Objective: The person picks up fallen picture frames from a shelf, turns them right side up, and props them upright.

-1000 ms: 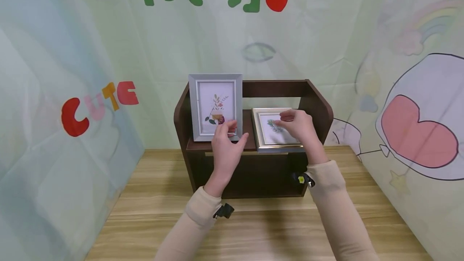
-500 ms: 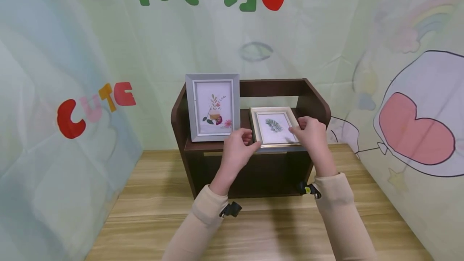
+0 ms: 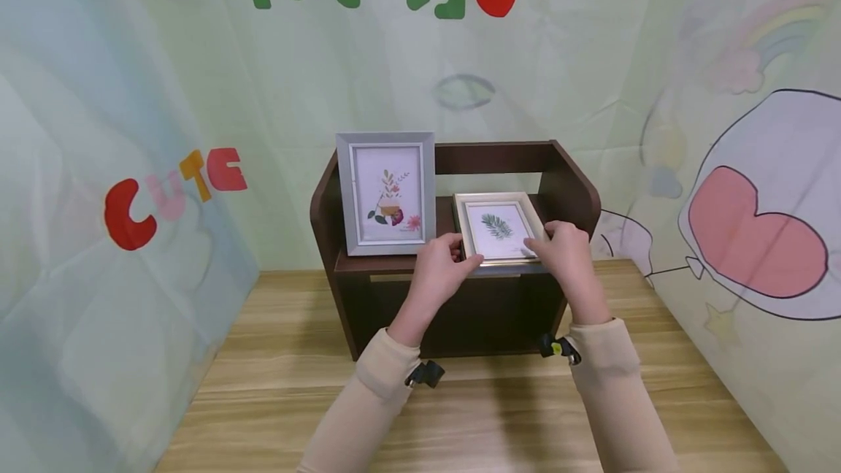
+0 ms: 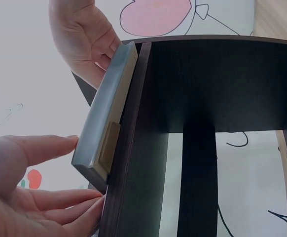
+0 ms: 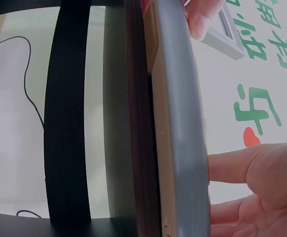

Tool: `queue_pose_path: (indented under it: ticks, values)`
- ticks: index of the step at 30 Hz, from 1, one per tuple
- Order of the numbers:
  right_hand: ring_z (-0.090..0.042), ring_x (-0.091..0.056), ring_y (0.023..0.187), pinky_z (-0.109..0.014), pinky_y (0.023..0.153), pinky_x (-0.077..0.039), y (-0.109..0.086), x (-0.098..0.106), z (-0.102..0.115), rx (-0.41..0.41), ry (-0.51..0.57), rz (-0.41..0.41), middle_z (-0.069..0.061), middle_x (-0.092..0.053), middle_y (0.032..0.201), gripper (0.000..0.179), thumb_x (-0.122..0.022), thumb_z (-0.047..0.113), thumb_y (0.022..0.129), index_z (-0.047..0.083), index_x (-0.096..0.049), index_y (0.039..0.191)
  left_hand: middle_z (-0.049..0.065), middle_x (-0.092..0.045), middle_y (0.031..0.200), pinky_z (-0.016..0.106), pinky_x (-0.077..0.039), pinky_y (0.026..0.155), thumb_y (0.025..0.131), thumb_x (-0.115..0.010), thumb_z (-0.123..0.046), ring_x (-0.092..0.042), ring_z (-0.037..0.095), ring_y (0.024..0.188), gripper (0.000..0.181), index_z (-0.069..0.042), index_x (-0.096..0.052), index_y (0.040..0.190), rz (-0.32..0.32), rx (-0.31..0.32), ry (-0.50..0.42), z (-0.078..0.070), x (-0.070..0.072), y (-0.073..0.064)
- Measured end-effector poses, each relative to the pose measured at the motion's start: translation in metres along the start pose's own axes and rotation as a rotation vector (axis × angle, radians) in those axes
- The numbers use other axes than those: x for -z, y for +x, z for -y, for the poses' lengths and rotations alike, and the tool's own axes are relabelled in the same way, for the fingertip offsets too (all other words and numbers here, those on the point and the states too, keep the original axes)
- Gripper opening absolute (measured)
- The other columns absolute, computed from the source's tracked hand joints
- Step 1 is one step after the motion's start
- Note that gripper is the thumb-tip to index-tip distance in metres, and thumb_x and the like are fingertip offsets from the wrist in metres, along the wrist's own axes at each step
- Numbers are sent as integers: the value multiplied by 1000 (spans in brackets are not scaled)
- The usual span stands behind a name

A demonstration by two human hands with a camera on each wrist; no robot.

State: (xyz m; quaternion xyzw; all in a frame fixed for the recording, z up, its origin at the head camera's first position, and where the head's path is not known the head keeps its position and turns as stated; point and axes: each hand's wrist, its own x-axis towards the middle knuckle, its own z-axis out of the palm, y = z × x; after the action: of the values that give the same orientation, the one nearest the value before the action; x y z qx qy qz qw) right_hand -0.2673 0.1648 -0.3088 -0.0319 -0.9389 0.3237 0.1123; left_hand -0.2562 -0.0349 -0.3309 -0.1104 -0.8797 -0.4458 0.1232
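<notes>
A picture frame [image 3: 497, 233] with a gold rim and a green leaf print lies face up on the upper shelf of a dark brown rack. My left hand [image 3: 439, 268] holds its front left corner, thumb on the front edge and fingers at the left side. At the right side, my right hand [image 3: 568, 250] grips it with the thumb over the rim and fingers along the edge. From the left wrist, the frame's grey side [image 4: 106, 111] shows between both hands, close against the shelf board. The right wrist view shows its grey edge [image 5: 183, 123] beside my right fingers.
A larger grey picture frame [image 3: 388, 247] with a flower print stands upright on the same shelf, left of my left hand. The brown rack [image 3: 585, 199] has raised side panels and stands on a wood-grain table [image 3: 276, 378]. Printed cloth [image 3: 296, 79] hangs behind and on both sides.
My left hand has moved from in front of the grey frame right to the gold-rimmed picture frame's corner. My right hand has gone from above its print to its right edge.
</notes>
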Motion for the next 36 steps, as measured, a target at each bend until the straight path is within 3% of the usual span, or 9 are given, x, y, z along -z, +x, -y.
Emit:
queue_pose_path:
  ticks: [3,8,15,19,28,36]
  values:
    - [-36,-52,94,-47,83,-49,1,0,0,-9,5,10,-28,-58,121,52,-63,26,88,-9,-54,126,12,-70,97,33,-54,70,81,-74,-24,-62,21,82,39,-2,-67,113,-27,-8,-2,1,-2,1]
    - [-36,-52,94,-48,84,-49,1,1,0,-7,10,9,-28,-58,121,49,-62,24,89,-9,-55,125,13,-71,102,38,-55,79,81,-75,-22,-66,24,91,40,-1,-67,114,-82,3,-48,5,-4,1]
    - [-41,-57,100,-50,89,-47,2,0,-2,43,-26,-65,-28,-63,116,38,-51,5,84,-10,-60,118,13,-69,110,37,-55,85,81,-75,-21,-67,24,98,42,0,-66,116,-124,33,-123,8,-7,-2]
    - [-44,-55,110,-51,95,-44,1,1,-3,53,-43,-80,-27,-63,116,39,-50,2,82,-10,-61,118,14,-67,116,36,-55,87,80,-75,-19,-67,25,101,43,1,-65,117,-143,49,-189,11,-8,-3]
    - [-39,-56,113,-48,95,-44,-5,1,-1,8,85,-106,-26,-63,117,42,-48,0,82,-9,-58,121,16,-65,120,32,-54,86,79,-75,-8,-66,25,105,44,3,-63,120,-186,72,-357,12,-11,-5]
    - [-34,-61,107,-47,91,-50,-6,-4,-4,1,197,-116,-26,-61,121,41,-49,0,85,-9,-57,124,15,-66,117,31,-55,84,77,-74,-4,-64,24,107,43,2,-64,119,-245,46,-393,12,-13,-7]
